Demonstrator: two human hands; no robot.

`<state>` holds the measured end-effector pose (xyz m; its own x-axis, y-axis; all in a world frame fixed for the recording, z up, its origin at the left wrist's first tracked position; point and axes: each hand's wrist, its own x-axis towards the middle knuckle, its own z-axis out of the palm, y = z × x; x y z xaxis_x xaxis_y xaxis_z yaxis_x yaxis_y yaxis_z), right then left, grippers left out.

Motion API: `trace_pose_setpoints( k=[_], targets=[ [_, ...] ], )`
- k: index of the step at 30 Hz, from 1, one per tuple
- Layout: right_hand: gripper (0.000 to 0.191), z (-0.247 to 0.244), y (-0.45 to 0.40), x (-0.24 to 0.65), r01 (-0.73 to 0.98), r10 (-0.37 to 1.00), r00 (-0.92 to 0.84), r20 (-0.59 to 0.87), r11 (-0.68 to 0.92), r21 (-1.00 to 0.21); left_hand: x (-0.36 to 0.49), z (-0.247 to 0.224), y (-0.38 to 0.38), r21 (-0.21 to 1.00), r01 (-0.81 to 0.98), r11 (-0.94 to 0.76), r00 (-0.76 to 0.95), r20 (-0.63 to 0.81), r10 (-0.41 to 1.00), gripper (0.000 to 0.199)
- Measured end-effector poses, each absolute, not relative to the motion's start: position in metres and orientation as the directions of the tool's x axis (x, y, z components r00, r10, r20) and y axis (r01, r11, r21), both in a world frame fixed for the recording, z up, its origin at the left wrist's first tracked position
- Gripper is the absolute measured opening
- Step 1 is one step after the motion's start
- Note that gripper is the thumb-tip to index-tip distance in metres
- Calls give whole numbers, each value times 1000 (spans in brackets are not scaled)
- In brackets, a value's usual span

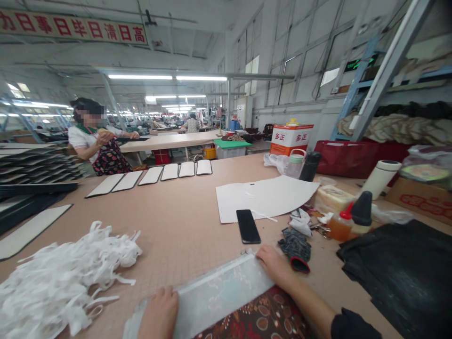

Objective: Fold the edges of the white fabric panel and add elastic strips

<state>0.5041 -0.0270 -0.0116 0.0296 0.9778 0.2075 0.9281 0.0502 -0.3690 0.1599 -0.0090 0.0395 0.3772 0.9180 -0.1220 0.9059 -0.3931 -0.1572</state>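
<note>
A long pale grey, translucent-looking strip (222, 289) with faint bluish and pinkish marks lies slantwise at the table's near edge. My left hand (159, 311) is closed at its left part, fingers curled and pointing away from me. At the far right end my right hand (273, 264) grips the strip's edge, thumb side hidden. Below the strip shows brown patterned cloth (257, 318), apparently an apron. A black phone (248, 227) lies just beyond my right hand, and a dark knitted glove (295, 247) with a red cuff sits to its right.
White tape scraps (67, 278) heap at left. Edged white panels (151, 175) line the table's far side. A large white sheet (261, 197), a bottle of orange liquid (342, 225) and black sheets (402, 268) lie at right. A co-worker (97, 136) stands beyond the table.
</note>
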Motion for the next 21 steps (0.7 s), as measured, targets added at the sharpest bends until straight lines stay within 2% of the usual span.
trace_pose_setpoints(
  k=[5, 9, 12, 14, 16, 19, 21],
  targets=[
    [10, -9, -21, 506, 934, 990, 80, 119, -33, -355, 259, 36, 11, 33, 778, -628, 627, 36, 778, 23],
    [6, -2, -28, 510, 929, 986, 89, 143, -30, -368, 322, 32, 24, 199, 723, -661, 650, 130, 749, 19],
    [4, 3, -34, 513, 854, 975, 97, 200, 22, -521, 345, 26, 31, 301, 699, -649, 625, 186, 758, 19],
    [1, 3, -32, 515, 714, 975, 106, 195, 61, -697, 353, 20, 35, 387, 686, -616, 600, 178, 780, 14],
    [10, -2, -24, 517, 536, 977, 109, 184, 98, -839, 359, 14, 38, 495, 677, -545, 562, 131, 817, 10],
    [29, -16, -6, 518, 368, 970, 131, 203, 143, -919, 366, 8, 42, 613, 659, -437, 510, 64, 858, 8],
    [36, -25, 4, 518, 352, 960, 143, 240, 177, -919, 369, 7, 41, 615, 668, -420, 497, 51, 866, 10]
  ],
)
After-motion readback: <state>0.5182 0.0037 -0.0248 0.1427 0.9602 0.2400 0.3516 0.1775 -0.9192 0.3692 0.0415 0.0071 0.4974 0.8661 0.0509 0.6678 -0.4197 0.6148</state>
